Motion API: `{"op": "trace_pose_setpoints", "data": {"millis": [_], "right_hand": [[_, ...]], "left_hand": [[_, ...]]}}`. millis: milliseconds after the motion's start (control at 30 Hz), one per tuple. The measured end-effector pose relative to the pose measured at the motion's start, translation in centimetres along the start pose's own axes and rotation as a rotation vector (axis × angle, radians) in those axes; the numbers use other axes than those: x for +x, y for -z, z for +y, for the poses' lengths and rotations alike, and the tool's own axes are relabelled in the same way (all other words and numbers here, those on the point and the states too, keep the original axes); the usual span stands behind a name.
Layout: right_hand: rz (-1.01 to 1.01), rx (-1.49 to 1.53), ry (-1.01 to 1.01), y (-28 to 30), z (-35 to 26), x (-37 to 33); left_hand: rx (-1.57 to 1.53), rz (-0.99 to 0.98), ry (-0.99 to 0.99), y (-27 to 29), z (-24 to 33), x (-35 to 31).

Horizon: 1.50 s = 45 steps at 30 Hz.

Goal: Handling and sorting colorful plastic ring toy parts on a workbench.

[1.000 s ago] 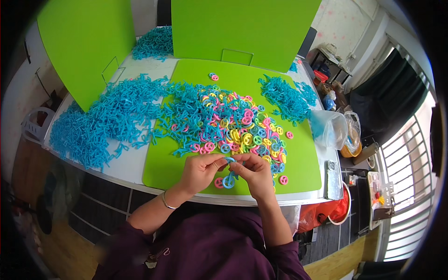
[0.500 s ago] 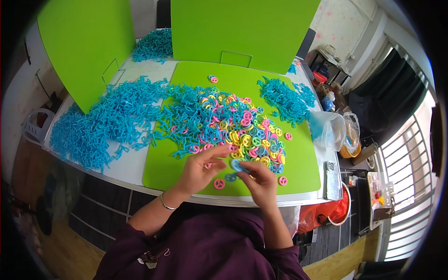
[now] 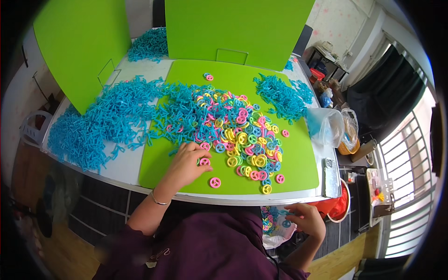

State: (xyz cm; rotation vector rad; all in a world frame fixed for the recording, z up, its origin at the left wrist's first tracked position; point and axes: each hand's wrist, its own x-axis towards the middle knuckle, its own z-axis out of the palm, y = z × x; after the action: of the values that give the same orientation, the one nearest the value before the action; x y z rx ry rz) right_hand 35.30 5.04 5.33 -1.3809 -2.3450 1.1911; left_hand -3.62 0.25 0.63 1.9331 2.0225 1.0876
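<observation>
My left hand (image 3: 183, 164) rests low over the green mat, fingers curved but apart, by the near edge of the blue pieces. A small pink spoked plastic wheel (image 3: 204, 161) lies between its thumb and forefinger, with a bit of green beside it. My right hand (image 3: 305, 220) is below the table's front edge, over a white plastic bag (image 3: 275, 241) of small coloured pieces. Its fingers are apart; a blue spoked wheel (image 3: 286, 224) shows just under them, and I cannot tell whether it touches them. Another pink wheel (image 3: 215, 182) lies near the mat's front edge.
Pink, yellow, green and blue wheels (image 3: 247, 140) are heaped on the green mat (image 3: 161, 179). Piles of blue Y-shaped pieces (image 3: 116, 112) lie left and right. Green panels (image 3: 238, 28) stand behind. At the right are a clear plastic tub (image 3: 324, 127) and a phone-like flat object (image 3: 332, 179).
My right hand has moved from the mat, where it held a blue wheel, down right to the bag below the table edge. The left hand has lowered toward the mat and moved slightly left.
</observation>
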Motion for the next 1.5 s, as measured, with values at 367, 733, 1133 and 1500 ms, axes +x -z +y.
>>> {"op": "trace_pose_setpoints", "data": {"millis": [367, 733, 1133, 1500], "right_hand": [[0.237, -0.018, 0.501, -3.4, -7.9, 5.0], [0.537, -0.32, 0.781, -10.0, -15.2, 23.1], [0.124, 0.475, 0.358, -7.8, -13.5, 20.6], [0.545, -0.24, 0.805, -8.9, -11.8, 19.5]], "left_hand": [[-0.396, 0.116, 0.137, -0.3, 0.6, 1.0], [-0.302, 0.242, 0.105, -0.2, 0.9, 1.0], [-0.976, 0.159, 0.306, 0.3, -0.4, 1.2], [-1.093, -0.013, 0.363, 0.1, 0.6, 1.6]]}}
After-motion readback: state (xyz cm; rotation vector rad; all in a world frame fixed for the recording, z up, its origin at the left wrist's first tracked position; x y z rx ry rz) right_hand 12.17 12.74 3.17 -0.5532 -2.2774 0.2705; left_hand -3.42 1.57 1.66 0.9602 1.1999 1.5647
